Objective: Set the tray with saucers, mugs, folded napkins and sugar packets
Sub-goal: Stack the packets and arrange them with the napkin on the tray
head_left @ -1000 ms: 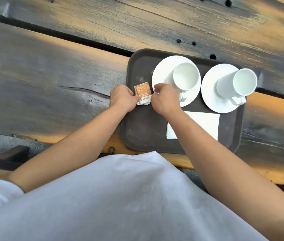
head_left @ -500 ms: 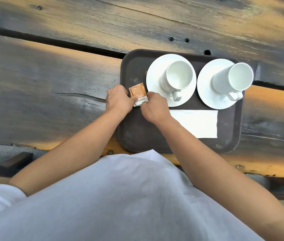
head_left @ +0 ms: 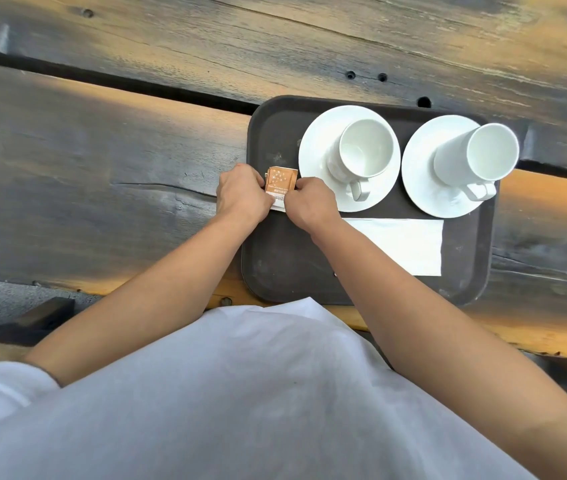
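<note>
A dark brown tray (head_left: 275,265) lies on the wooden table. Two white saucers stand at its far side, the left saucer (head_left: 316,157) and the right saucer (head_left: 420,174), each bearing a white mug, the left mug (head_left: 365,150) and the right mug (head_left: 479,157). A folded white napkin (head_left: 403,244) lies near the tray's front, partly under my right forearm. At the tray's left side my left hand (head_left: 240,194) and my right hand (head_left: 308,202) pinch the orange and white sugar packets (head_left: 279,183) from both sides.
The table (head_left: 102,161) is made of dark weathered planks with gaps and a crack left of the tray. Its front edge runs just below the tray. My white garment fills the lower part of the view.
Both hands still hold the sugar packets at the tray's left side. The packets have turned a little more upright. The view has shifted slightly.
</note>
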`<action>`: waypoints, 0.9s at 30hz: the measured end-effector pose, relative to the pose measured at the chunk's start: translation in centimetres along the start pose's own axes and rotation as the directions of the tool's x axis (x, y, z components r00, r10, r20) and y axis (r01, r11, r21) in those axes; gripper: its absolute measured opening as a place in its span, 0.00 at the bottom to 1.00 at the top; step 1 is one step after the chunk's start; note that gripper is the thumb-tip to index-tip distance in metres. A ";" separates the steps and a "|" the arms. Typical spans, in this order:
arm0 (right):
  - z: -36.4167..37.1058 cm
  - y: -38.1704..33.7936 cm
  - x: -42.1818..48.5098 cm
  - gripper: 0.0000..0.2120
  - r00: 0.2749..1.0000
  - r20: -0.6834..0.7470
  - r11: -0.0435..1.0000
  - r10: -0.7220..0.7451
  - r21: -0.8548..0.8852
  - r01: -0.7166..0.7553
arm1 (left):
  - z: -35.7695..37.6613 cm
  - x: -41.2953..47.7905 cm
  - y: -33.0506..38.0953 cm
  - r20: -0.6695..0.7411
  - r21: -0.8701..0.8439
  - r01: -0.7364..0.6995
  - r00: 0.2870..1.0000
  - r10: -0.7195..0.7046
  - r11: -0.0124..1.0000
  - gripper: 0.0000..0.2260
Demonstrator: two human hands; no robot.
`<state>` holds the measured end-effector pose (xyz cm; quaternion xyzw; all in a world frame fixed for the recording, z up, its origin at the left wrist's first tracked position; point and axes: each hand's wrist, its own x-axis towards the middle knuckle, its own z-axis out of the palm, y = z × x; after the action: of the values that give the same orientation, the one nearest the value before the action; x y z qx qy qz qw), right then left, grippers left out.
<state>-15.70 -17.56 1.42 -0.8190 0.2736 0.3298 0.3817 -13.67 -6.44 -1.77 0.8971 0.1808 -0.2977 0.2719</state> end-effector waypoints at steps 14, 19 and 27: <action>-0.1 -1.6 1.5 0.12 0.997 0.069 0.999 0.032 0.033 -0.035 | -1.1 0.3 1.1 0.023 -0.007 -0.022 1.000 0.022 1.000 0.08; 0.0 -1.5 2.0 0.08 0.999 0.053 0.999 0.001 0.046 -0.004 | -1.2 0.6 1.0 0.002 -0.055 0.002 1.000 -0.002 0.998 0.06; 0.2 1.5 0.9 0.18 0.995 -0.078 0.996 0.060 0.071 -0.055 | -2.1 0.8 0.2 -0.037 -0.014 -0.008 0.999 0.007 1.000 0.02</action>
<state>-16.25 -18.36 0.02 -0.8097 0.3233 0.2982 0.3886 -12.06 -5.21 -0.80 0.9012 0.1844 -0.2789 0.2758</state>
